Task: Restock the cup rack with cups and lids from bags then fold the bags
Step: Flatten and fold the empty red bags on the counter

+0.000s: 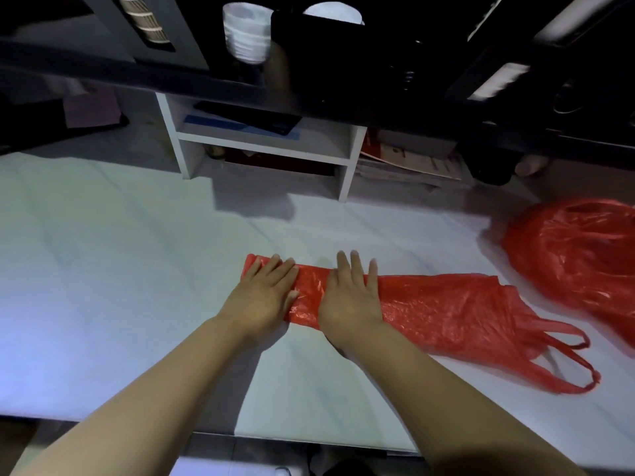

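A red plastic bag (443, 309) lies flattened into a long strip across the white table (120, 269), its handles trailing to the right. My left hand (263, 295) presses flat on the strip's left end, fingers straight. My right hand (352, 295) presses flat beside it, a little to the right. A second red bag (577, 255) lies crumpled and puffed at the right edge. Above, the black cup rack (326, 56) holds a stack of clear cups (245, 34) and a white lid stack (333, 12).
A white shelf unit (264, 146) with papers and dark items stands at the back of the table. Red-and-white printed papers (412, 159) lie stacked to its right. The table's front edge runs along the bottom of the view.
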Motion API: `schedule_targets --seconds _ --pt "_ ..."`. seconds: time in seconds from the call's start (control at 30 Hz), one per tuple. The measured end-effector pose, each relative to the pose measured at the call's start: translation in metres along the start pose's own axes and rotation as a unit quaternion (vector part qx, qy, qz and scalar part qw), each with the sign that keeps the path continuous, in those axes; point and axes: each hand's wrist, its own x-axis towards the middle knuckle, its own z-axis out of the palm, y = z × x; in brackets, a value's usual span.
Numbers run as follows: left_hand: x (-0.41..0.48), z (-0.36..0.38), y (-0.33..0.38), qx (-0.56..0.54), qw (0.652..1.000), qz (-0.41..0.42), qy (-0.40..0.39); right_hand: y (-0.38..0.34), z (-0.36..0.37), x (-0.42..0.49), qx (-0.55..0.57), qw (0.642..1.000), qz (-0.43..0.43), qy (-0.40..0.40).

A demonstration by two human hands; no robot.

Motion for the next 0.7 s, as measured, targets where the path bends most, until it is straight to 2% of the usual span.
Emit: schedule_targets --seconds 0.1,0.23,0.4,0.6,0.7 --pt "-0.004 0.007 -0.003 0.014 1.0 -0.002 -0.008 0.0 0.012 0.0 0.098 0.995 -0.016 -0.001" --pt "0.0 0.007 -0.006 0.013 1.0 -0.008 -0.019 0.02 0.037 -0.01 0.147 0.989 -0.015 0.012" --pt "0.001 0.008 -0.003 0.037 0.999 -0.026 -0.029 0.06 0.048 -0.023 0.15 0.988 0.031 0.019" --pt "0.0 0.007 0.003 0.022 0.998 -0.05 -0.035 0.125 0.064 -0.049 0.146 0.98 0.136 0.022" --pt "0.003 0.001 0.013 0.045 0.995 -0.062 -0.058 0.134 0.065 -0.053 0.143 0.979 0.147 0.012"
